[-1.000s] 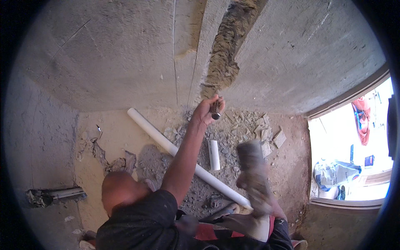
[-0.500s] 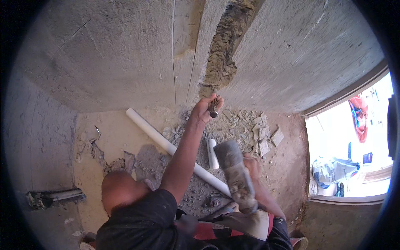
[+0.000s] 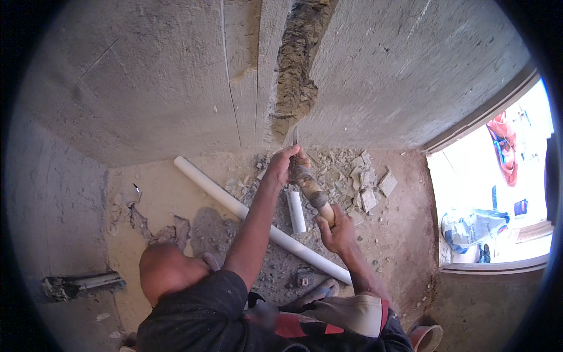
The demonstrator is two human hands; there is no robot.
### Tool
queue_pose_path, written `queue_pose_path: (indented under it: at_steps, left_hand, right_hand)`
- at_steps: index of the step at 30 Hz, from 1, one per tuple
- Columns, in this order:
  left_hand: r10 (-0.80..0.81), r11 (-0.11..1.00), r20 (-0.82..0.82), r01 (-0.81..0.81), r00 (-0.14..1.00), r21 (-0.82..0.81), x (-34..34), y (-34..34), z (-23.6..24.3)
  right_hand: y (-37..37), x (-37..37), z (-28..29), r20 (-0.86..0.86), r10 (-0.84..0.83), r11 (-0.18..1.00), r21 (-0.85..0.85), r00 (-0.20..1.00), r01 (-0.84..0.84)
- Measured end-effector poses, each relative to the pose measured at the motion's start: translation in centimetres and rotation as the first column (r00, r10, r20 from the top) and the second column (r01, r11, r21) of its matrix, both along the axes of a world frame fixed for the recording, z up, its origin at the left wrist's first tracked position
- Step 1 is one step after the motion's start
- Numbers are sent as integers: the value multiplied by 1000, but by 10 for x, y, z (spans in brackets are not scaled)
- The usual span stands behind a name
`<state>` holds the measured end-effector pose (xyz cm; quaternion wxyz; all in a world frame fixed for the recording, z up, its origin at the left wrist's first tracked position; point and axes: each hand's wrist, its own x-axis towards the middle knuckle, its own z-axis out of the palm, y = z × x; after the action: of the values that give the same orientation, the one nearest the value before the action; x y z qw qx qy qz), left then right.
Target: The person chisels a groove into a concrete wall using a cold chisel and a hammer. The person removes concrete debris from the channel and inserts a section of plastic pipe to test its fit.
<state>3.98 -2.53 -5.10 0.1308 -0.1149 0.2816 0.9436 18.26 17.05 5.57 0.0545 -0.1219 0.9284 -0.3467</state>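
In the head view, the person's left hand (image 3: 285, 166) is wrapped around a slim, dark metal chisel (image 3: 296, 135), its fingers curled closed on the shaft. The chisel stands just above the hand, its tip at the lower end of a rough, brown channel (image 3: 296, 70) cut into the grey plastered wall (image 3: 146, 88). The right hand (image 3: 339, 230) is closed in a fist around the pale lower end of a dusty, tan hammer (image 3: 308, 186) with darker bands. The hammer slants up and leftward, its far end right at the left hand; whether it touches the chisel there cannot be told.

Below the hands, a long, white plastic pipe (image 3: 220, 197) lies diagonally over the dusty floor, passing beneath the left forearm, its lower end near the right forearm. A short, white pipe piece (image 3: 296, 212) lies between the left forearm and the right hand. Grey broken rubble (image 3: 337, 167) is scattered along the wall's foot, with a flat, pale slab (image 3: 387, 183) at its right side.

At far left, a ragged hole in the side wall shows a grey pipe (image 3: 94, 280). Through the bright opening at right lie a white plastic bag (image 3: 469, 227) and a red bundle (image 3: 505, 146).
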Motion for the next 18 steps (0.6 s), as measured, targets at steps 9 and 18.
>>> queue_pose_path:
  at_steps: [9, 18]
  left_hand:
    - [38, 998, 41, -40, 998, 42, -8, 5, -13]
    - [61, 962, 206, -112, 977, 251, -34, 19, -8]
  right_hand:
    - [19, -1, -3, -146, -143, 973, -203, 979, 112]
    - [31, -3, 31, -476, -256, 870, -493, 841, -14]
